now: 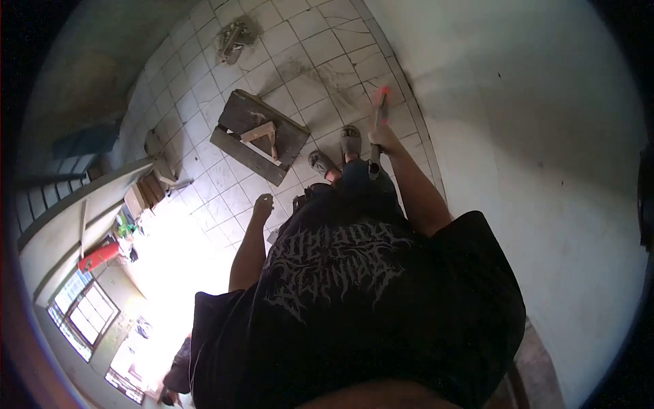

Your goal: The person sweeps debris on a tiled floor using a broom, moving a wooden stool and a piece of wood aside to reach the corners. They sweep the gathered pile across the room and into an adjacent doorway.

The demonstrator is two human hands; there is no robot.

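I look straight down my black printed shirt at my sandalled feet [337, 153] on a white tiled floor [320, 48]. My right hand [383, 138] hangs by my right side, close to the white wall [545, 170]. It grips a long dark tool [377, 116] with an orange-red end pointing forward over the tiles. My left hand [262, 204] hangs at my left side with fingers loosely curled and nothing in it. It is nearest the dark wooden board.
A dark wooden board [240, 112] with a small wooden frame on it lies on the floor just ahead and left of my feet. Rubble [235, 39] sits farther ahead. Wood offcuts [146, 194], a red cylinder [99, 257] and a window [85, 313] are at the left.
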